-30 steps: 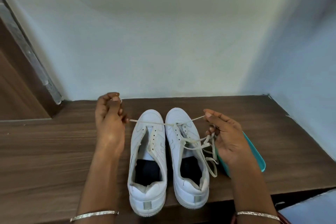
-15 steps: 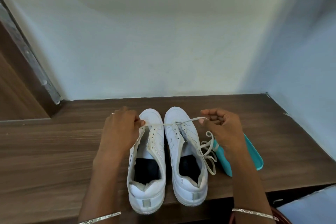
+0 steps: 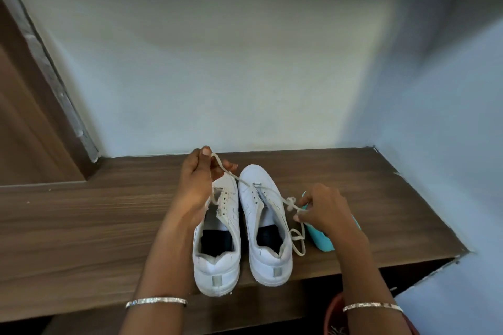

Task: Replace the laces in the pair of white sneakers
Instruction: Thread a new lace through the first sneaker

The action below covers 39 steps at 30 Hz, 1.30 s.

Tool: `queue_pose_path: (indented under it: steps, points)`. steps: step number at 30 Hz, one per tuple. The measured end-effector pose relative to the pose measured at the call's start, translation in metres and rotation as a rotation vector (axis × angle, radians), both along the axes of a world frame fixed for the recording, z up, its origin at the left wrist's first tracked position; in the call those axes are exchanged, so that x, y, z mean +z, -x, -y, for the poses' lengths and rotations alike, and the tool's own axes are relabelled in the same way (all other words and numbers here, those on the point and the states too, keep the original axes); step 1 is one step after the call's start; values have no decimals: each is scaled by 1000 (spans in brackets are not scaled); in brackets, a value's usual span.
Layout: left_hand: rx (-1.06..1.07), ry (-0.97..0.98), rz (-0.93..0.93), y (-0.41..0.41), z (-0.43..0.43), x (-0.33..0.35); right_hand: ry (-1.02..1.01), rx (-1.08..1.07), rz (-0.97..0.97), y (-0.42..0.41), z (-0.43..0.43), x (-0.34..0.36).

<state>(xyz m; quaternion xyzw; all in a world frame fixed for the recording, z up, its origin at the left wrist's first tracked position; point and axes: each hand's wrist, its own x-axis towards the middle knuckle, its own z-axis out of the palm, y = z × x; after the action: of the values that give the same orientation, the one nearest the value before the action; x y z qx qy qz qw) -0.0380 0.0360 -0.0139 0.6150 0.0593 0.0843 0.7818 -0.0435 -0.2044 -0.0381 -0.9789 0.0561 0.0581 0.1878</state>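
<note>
Two white sneakers stand side by side on the wooden shelf (image 3: 81, 226), toes toward the wall. The left sneaker (image 3: 217, 247) has bare eyelets. A white lace (image 3: 239, 178) runs through the front eyelets of the right sneaker (image 3: 268, 228). My left hand (image 3: 198, 179) pinches one end of the lace, raised above the left sneaker's toe. My right hand (image 3: 324, 207) pinches the other end beside the right sneaker, where the lace bunches and loops down onto the shelf.
A teal flat object (image 3: 321, 239) lies on the shelf under my right hand. A pale wall rises close behind the sneakers and another on the right. A wooden door frame (image 3: 40, 117) stands at left. A reddish container (image 3: 334, 318) sits below the shelf edge.
My left hand has lifted its lace end up and toward the wall. My right hand has dropped lower and nearer, drawing the lace to the right. The camera has tilted upward.
</note>
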Motion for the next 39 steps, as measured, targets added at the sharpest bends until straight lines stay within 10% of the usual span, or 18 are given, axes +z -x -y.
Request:
queue_pose_path:
  steps: [8, 30, 39]
  points:
    - [-34, -30, 103, 14, -17, 81, 3, -64, 139, 6, 5, 30]
    - [-89, 405, 274, 86, -36, 176, -888, -170, 338, 36, -13, 87]
    - [-369, -782, 9, 55, 11, 93, -1020, -15, 214, 40, -40, 92]
